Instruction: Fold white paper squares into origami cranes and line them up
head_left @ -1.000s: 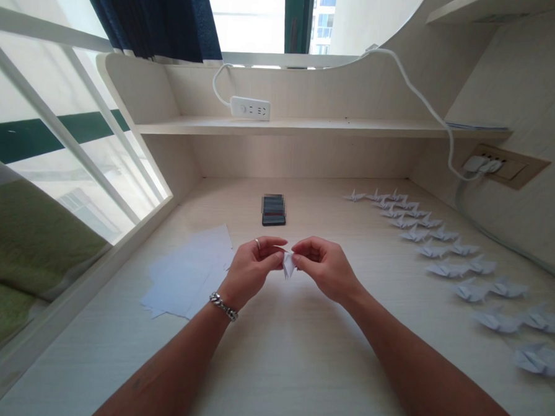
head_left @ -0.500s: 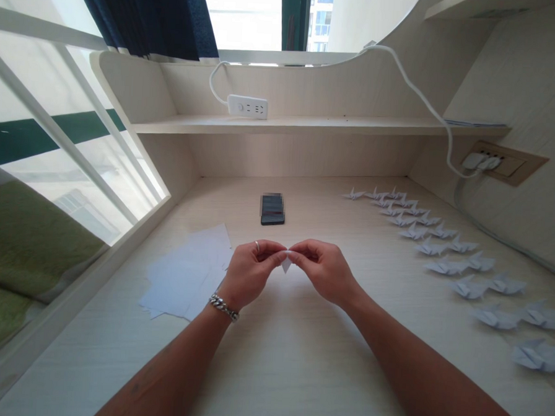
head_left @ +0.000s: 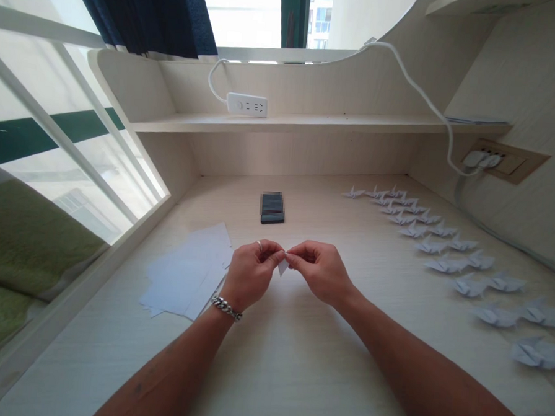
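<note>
Between my hands, above the middle of the desk, is a small folded piece of white paper (head_left: 282, 268), its pointed end hanging down. My left hand (head_left: 252, 272), with a ring and a chain bracelet, pinches it between thumb and fingers. From the other side my right hand (head_left: 323, 270) pinches its upper right part, the fingertips of both hands almost touching. Most of the fold is hidden behind the fingers. Left of my left hand lies a loose stack of white paper sheets (head_left: 185, 271). Several folded paper cranes (head_left: 446, 264) stand in rows on the right.
A dark phone (head_left: 272, 209) lies on the desk (head_left: 278, 369) beyond my hands. On the shelf (head_left: 300, 123) at the back sits a white power strip (head_left: 247, 104). A white cable (head_left: 418, 91) runs down to the wall socket (head_left: 510, 163). White rails (head_left: 91, 117) border the left side.
The folded paper has shifted slightly left and tilted. My right hand has moved a little left and its grip has changed; my left hand has barely moved.
</note>
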`<act>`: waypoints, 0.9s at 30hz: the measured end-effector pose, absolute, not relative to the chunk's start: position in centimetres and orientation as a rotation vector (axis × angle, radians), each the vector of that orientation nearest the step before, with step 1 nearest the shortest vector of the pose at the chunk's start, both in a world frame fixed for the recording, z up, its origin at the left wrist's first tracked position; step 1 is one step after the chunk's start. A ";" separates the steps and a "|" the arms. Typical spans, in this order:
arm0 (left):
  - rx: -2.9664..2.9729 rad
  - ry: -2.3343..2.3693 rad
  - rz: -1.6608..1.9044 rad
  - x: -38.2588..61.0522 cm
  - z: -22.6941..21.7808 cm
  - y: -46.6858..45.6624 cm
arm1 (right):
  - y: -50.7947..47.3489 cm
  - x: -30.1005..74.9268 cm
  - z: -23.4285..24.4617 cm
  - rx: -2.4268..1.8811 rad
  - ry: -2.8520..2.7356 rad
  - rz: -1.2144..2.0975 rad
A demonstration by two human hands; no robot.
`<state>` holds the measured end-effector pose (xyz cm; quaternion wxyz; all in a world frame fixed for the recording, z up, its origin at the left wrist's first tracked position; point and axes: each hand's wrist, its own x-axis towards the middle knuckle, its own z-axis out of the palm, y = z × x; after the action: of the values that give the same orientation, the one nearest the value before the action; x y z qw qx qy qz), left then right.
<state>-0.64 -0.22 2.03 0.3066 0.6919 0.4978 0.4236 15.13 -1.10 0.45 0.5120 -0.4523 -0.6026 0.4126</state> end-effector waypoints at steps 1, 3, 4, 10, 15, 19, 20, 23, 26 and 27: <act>1.849 1.332 1.115 -0.6 2.1 -0.3 | -1.1 15.1 0.4 -1.082 -1.437 1.004; 1.858 1.352 1.113 -0.5 2.2 -0.4 | -1.1 15.0 0.3 -1.072 -1.424 1.016; 1.836 1.346 1.123 -0.4 2.2 -0.4 | -1.0 14.9 0.3 -1.068 -1.413 1.018; 1.543 1.059 1.127 0.0 1.6 0.0 | -0.4 15.0 -0.1 -1.017 -1.206 1.046; 1.588 1.094 1.140 -0.2 1.3 0.3 | -0.1 15.4 -0.1 -0.977 -1.255 1.081; 1.676 1.177 1.155 -0.4 1.0 0.2 | -0.1 15.8 0.1 -1.043 -1.429 1.022; 1.703 1.180 1.157 -0.4 1.0 0.2 | -0.1 15.8 0.2 -1.051 -1.449 1.003; 1.787 1.176 1.151 -0.2 1.1 0.0 | -0.3 15.7 0.3 -1.070 -1.476 0.947; 1.852 1.209 1.132 -0.1 1.3 -0.2 | -0.4 15.5 0.2 -1.097 -1.474 0.908; 1.866 1.226 1.128 -0.1 1.4 -0.3 | -0.4 15.4 0.2 -1.099 -1.460 0.913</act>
<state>-0.13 -0.31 1.44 0.3145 0.7082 0.4650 0.4282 15.40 -0.41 0.19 0.5222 -0.4586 -0.6097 0.3810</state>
